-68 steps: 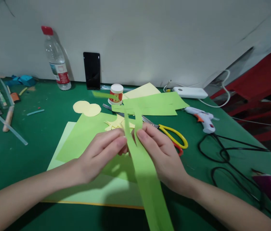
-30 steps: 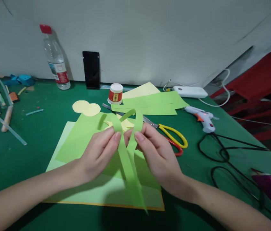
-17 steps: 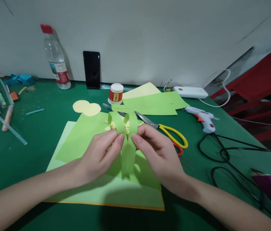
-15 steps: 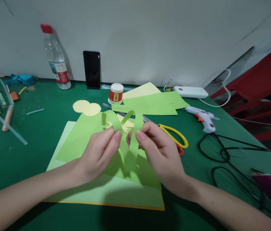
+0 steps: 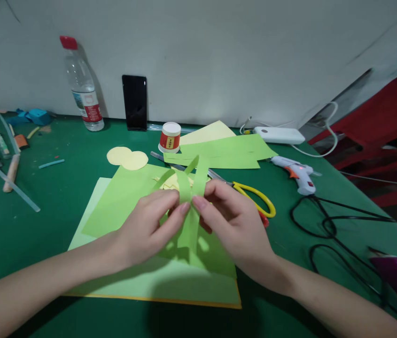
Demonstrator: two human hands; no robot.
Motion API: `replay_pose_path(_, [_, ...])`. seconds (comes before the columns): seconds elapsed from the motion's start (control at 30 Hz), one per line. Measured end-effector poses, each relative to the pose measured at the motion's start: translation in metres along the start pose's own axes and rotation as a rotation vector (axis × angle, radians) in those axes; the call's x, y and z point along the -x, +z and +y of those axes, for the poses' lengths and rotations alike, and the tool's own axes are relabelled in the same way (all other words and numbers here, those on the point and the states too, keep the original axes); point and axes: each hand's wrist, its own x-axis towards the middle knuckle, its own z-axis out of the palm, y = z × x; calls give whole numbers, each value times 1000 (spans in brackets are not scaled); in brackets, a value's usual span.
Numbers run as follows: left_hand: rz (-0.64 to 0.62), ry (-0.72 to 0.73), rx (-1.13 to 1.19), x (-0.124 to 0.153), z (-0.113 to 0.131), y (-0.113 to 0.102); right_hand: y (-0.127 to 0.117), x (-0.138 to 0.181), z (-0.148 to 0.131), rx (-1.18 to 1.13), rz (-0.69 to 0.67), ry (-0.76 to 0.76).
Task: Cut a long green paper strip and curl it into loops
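My left hand [image 5: 154, 220] pinches a bent green paper strip [image 5: 184, 188] between thumb and fingers. Opposite it, my right hand [image 5: 235, 218] is closed on a second arm of green paper strip [image 5: 201, 176]. The two arms run close together and hang down between my hands; whether they are one piece I cannot tell. Beneath lie green paper sheets [image 5: 113, 211] over a paler green sheet [image 5: 124, 279]. Small yellow paper pieces [image 5: 172, 182] are partly hidden behind the strips. Scissors with yellow and red handles [image 5: 254, 195] lie just beyond my right hand.
Two cream paper circles [image 5: 135, 160], a red-and-white tub [image 5: 170, 137] and cut green paper [image 5: 219, 150] lie farther back. A bottle [image 5: 87, 101] and a phone [image 5: 135, 102] stand by the wall. On the right are a glue gun [image 5: 300, 173], black cable [image 5: 325, 225] and white power strip [image 5: 279, 134].
My left hand has shifted slightly right, bringing the two strip arms closer together. Both hands keep hold of the paper; the other things stay in place.
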Motion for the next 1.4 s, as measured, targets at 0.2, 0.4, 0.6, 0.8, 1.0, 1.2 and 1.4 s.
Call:
replay_pose_path(0.2, [35,52,-27,-1,2,2,-1,1,2,123,-92,-37])
replay_pose_path(0.4, [81,37,92,2,6,3,-3,3,0,53,-124,-40])
replay_pose_path(0.6, [92,5,143,4,5,6,0,2,1,-19,-112,-56])
replay_pose_path(0.8, [156,32,162,6,-2,10,8,6,4,-82,-12,-25])
replay_pose_path(1.0, [156,-28,149,3,-1,5,4,3,-1,-95,-147,30])
replay_pose_path(1.2, [70,-7,99,0,1,2,1,3,-3,-61,-139,28])
replay_pose_path(1.4, [103,101,62,2,0,5,1,1,-2,8,-173,24])
